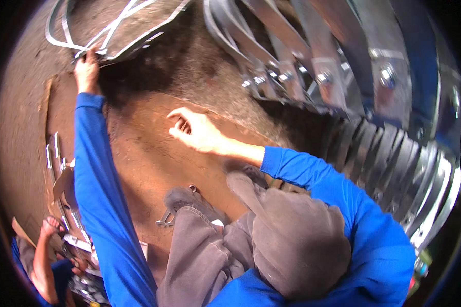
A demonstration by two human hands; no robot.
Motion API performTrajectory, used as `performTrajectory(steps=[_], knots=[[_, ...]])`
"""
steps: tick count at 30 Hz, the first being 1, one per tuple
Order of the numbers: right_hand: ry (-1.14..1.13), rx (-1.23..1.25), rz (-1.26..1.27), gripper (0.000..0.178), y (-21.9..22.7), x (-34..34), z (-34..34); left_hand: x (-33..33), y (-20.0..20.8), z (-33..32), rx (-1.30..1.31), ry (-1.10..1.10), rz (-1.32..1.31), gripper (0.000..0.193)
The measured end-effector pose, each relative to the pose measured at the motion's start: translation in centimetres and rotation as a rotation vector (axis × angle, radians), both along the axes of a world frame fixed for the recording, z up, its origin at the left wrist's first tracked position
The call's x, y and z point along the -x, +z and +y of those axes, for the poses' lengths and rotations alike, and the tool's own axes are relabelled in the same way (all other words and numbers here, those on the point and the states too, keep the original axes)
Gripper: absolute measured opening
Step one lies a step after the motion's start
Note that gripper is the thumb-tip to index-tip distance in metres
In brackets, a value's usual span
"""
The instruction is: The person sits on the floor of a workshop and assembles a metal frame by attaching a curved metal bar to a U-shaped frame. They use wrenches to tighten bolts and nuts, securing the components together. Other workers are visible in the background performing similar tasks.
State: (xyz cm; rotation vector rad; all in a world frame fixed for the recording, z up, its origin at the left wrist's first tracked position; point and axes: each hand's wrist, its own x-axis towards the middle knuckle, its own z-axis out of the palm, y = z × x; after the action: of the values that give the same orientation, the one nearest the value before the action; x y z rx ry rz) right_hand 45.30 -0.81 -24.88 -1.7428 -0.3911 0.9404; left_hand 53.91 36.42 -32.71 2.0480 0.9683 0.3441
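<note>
my left hand (88,71) grips the metal frame (123,20) by its near corner, perhaps to steady it; my right hand (200,133), empty and loosely curled, hovers over the brown board (148,143), curved bands (386,38) stacked to its right.

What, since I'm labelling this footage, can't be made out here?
Head view:
Metal frame: far parts, cut off by the upper edge.
Metal straps: upper ends, cut off by the same edge.
Left hand: exact finger grip, too small and blurred.
Co-worker's hand: whatever it may hold, too small.
</note>
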Motion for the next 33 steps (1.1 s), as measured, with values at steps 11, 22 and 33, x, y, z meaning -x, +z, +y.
performTrajectory(steps=[11, 22, 33], knots=[[0.017, 0.040, -0.219, 0.030, -0.6, 3.8, -6.7, -0.7, -7.9, 8.8, -0.379, -0.309, 0.328, 0.049], [0.007, 0.043, -0.247, 0.024, 0.0, 5.7, -8.7, -0.7, -0.6, 3.5, 0.277, -0.043, 0.200, 0.073], [-0.019, 0.043, -0.364, 0.023, 0.3, 6.1, -10.0, -1.0, -1.2, 5.7, 0.058, -0.251, 0.291, 0.066]])
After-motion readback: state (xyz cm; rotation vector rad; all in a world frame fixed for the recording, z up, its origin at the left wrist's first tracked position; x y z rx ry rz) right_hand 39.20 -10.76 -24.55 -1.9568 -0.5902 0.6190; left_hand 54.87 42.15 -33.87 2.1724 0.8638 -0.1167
